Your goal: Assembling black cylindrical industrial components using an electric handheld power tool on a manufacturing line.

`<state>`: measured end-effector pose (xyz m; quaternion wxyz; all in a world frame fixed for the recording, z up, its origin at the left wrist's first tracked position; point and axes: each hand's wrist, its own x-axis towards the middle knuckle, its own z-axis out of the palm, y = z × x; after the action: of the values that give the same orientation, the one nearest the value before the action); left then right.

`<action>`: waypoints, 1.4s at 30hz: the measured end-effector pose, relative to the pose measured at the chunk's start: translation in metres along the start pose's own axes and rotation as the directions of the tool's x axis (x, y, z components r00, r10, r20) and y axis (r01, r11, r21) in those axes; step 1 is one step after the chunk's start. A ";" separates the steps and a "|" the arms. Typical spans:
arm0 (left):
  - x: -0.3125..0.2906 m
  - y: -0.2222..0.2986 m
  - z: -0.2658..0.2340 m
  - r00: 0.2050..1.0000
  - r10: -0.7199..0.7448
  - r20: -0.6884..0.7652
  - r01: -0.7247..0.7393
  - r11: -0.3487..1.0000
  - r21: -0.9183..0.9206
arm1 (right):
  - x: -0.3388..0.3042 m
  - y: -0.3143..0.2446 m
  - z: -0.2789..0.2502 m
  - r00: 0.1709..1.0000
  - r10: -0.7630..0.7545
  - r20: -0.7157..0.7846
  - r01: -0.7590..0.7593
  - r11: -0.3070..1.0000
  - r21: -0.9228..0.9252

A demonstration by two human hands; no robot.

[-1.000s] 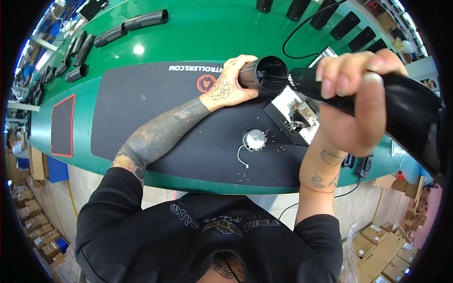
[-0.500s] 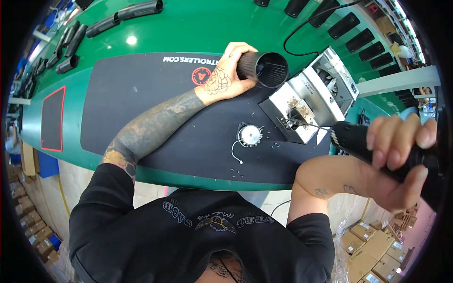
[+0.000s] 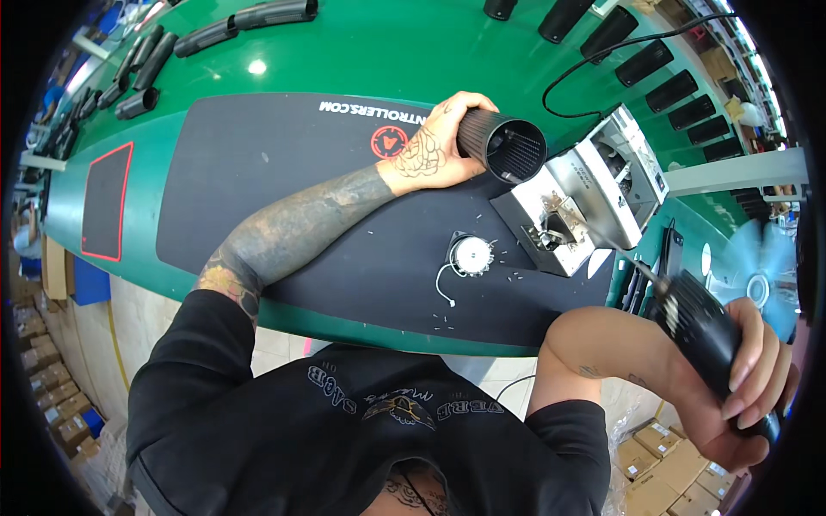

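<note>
A hollow black cylinder with a ridged, mesh-like inside is gripped in my left hand, its open end facing right. My right hand is wrapped around a black electric screwdriver, whose bit points up and left, clear of the metal screw feeder. That silver, box-shaped feeder stands between the cylinder and the driver. On the dark mat lies a round silver part with a short white wire and plug. Several tiny screws are scattered around it.
Several black cylinders stand along the green table's far right; more lie at the far left. A black cable loops behind the feeder. A blue-bladed fan is at the right edge. Cardboard boxes sit on the floor.
My right hand has drawn the screwdriver back toward me, and its bit has left the front of the screw feeder. The left hand still holds the cylinder in about the same place.
</note>
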<state>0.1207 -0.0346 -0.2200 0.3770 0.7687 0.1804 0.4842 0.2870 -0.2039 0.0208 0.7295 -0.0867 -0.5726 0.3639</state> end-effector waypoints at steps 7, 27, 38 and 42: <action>0.001 0.006 0.002 0.999 -0.037 -0.026 0.035 0.997 -0.065 | 0.002 0.051 0.007 0.987 0.105 0.119 -0.066 0.955 -0.290; 0.002 0.005 0.003 0.992 -0.108 -0.068 0.100 0.988 -0.114 | 0.009 0.066 0.000 1.000 0.002 0.022 0.003 0.964 -0.264; 0.003 0.006 0.001 0.990 -0.114 -0.088 0.126 0.981 0.146 | 0.004 -0.006 -0.004 0.947 0.298 0.122 -0.218 0.871 -0.440; 0.004 0.004 0.000 0.995 0.034 -0.094 -0.007 0.963 0.271 | 0.004 0.006 -0.007 0.940 0.299 0.163 -0.252 0.933 -0.257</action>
<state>0.1228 -0.0346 -0.2142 0.2542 0.7901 0.2551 0.4960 0.2913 -0.1952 0.0180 0.5947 -0.2143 -0.6633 0.4004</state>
